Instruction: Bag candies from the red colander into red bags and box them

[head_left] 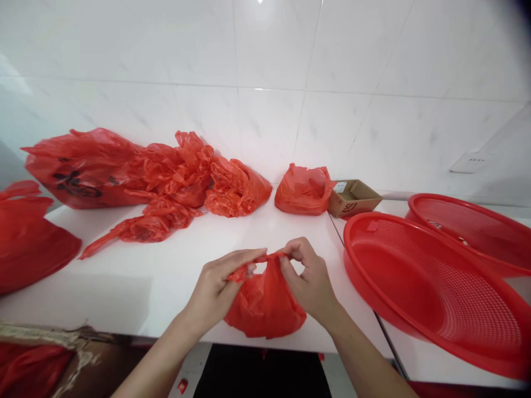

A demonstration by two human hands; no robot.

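Note:
A filled red plastic bag [269, 309] rests on the white table near its front edge, in front of my body. Both hands pinch its gathered top just above the bulge. My left hand [219, 284] is closed on the left part of the twisted top, with a bit of red plastic bunched between thumb and fingers. Thumb and index finger of my right hand [309, 276] grip the right part of the same top. What the bag contains is hidden by the plastic.
Several red bags [178, 177] line the wall at the back left, and another bag [25, 243] stands at far left. An open red bag [302, 190] and a small cardboard box [352, 207] are behind. Red baskets [390, 265] fill the right. A torn carton [83, 354] is lower left.

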